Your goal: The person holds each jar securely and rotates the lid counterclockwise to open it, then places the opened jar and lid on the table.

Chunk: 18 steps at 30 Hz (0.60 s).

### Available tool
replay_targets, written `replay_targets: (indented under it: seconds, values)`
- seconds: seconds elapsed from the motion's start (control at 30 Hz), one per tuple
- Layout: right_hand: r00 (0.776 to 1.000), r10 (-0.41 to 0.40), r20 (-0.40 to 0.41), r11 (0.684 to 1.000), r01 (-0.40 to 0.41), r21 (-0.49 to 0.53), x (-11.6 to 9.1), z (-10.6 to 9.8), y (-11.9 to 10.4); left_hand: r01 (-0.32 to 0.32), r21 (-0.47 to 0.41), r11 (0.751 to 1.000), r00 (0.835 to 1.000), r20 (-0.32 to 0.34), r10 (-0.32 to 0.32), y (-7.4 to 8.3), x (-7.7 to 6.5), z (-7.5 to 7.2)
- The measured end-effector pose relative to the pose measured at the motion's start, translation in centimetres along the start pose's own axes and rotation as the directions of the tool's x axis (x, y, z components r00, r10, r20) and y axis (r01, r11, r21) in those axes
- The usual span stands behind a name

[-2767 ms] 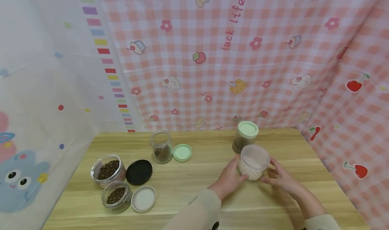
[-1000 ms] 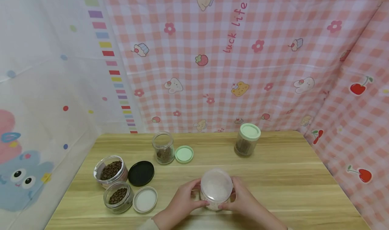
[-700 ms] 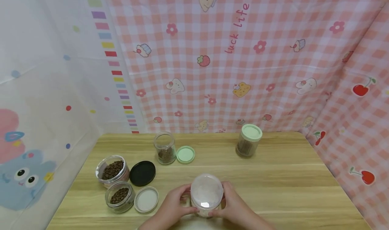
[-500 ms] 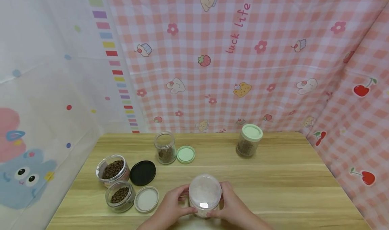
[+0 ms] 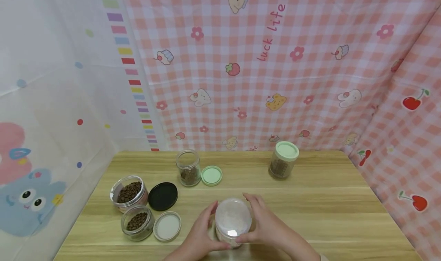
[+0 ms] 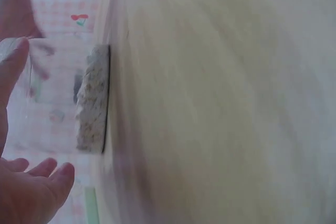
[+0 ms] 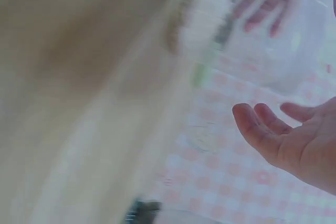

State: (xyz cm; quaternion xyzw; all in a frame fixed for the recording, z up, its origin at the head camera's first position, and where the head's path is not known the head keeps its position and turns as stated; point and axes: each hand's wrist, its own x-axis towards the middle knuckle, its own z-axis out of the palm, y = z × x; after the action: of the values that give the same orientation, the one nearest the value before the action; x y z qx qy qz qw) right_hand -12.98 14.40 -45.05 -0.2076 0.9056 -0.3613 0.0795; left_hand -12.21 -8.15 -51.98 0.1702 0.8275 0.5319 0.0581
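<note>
A clear jar with a translucent lid stands on the table between both hands. In the left wrist view, a layer of pale, lumpy contents lies at its bottom. My left hand is at the jar's left side, fingers spread and loosely bent; one fingertip overlaps the jar's top edge in the left wrist view. On the other side, my right hand has its fingers lifted off the jar, with its thumb close to the front. The right wrist view shows the right hand's fingers relaxed and holding nothing.
Left on the table are two open jars of brown pellets, a larger one and a smaller one, beside a black lid and a white lid. Behind stand an open glass jar, a green lid and a green-lidded jar.
Both hands brought the clear jar from beside the green-lidded jar to the table's front middle. Since half a second ago the fingers have loosened from it, the right hand's most.
</note>
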Motion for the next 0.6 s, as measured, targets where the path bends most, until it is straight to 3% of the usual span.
replay_targets:
  seconds: [0.2,0.37,0.6]
  values:
    - [0.995,-0.095,-0.002,0.975,0.093,-0.203,1.2,0.0,-1.8,-0.021,0.008,1.000,1.000,-0.023,0.021,-0.3,0.6,1.3]
    - [0.997,-0.077,0.030,0.922,0.082,-0.378,1.9,0.7,-3.2,0.013,0.048,0.999,0.999,-0.046,-0.011,-0.4,0.9,1.8]
    - [0.999,-0.042,0.019,0.894,0.046,-0.446,2.4,1.0,-3.9,0.033,0.027,0.999,0.998,-0.053,-0.031,-0.3,1.4,1.9]
